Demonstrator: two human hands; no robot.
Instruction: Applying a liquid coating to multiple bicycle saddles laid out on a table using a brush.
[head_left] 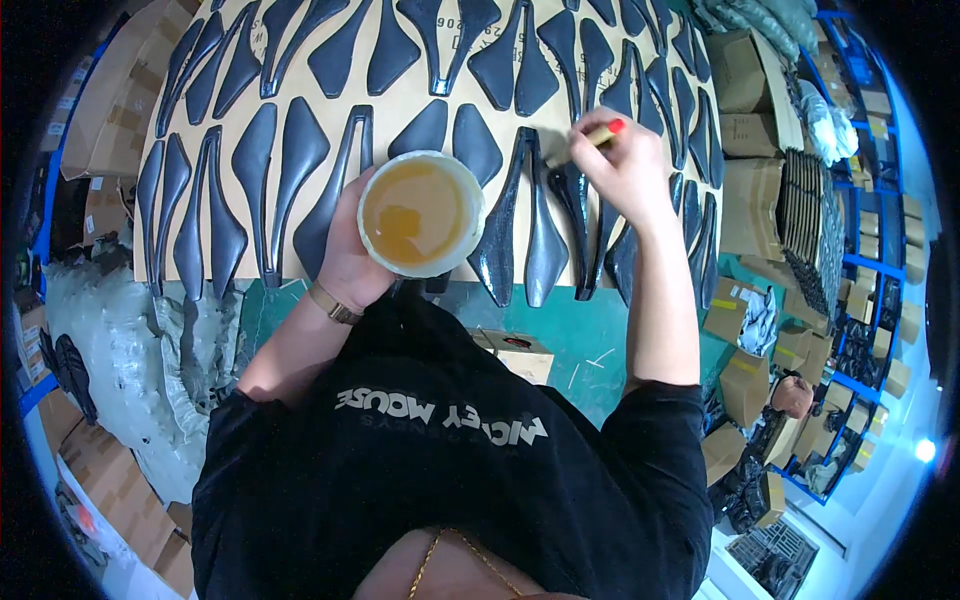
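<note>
My left hand (350, 255) holds a white tub (421, 212) of amber liquid from its left side, over the near edge of a brown board (400, 110). On the board lie several black saddle-shaped pieces (285, 150) in rows. My right hand (625, 160) grips a brush with a wooden, red-tipped handle (598, 133). Its bristle end touches a glossy, wet-looking black piece (530, 215) just right of the tub. Pieces further left look matt.
The board rests on a green table (570, 330). Grey plastic bags (150, 350) lie at the left. Cardboard boxes (745, 70) and stacks of dark parts (805, 205) fill blue shelving at the right. More boxes (745, 385) stand on the floor.
</note>
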